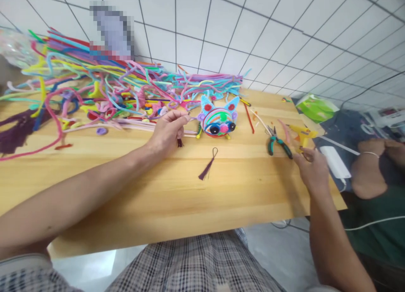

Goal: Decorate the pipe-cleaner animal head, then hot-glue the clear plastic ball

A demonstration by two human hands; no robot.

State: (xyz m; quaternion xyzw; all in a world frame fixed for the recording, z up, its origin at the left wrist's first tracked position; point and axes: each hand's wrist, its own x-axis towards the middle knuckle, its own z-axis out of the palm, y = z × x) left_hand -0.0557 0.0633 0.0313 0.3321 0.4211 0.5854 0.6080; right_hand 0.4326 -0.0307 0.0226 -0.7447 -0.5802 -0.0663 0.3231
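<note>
My left hand (169,132) is closed in a pinch on a small dark tassel (180,143); its thin loop sticks up past the fingertips and its fringe hangs below. Just right of those fingers stands a colourful pipe-cleaner animal head (219,121) with blue ears and black eyes. A second purple tassel (207,170) lies flat on the wooden table (177,195) in front of it. Over at the right edge, my right hand (311,167) has its fingers curled around the handle of a yellow hot glue gun (303,134). Green-handled pliers (278,143) lie open beside that hand.
A big heap of coloured pipe cleaners (104,81) spreads along the back left. Dark purple tassels (19,129) lie at far left. A white power strip (335,162) and a green packet (318,108) are at right. Another person's arm (368,174) rests beyond the table's right end.
</note>
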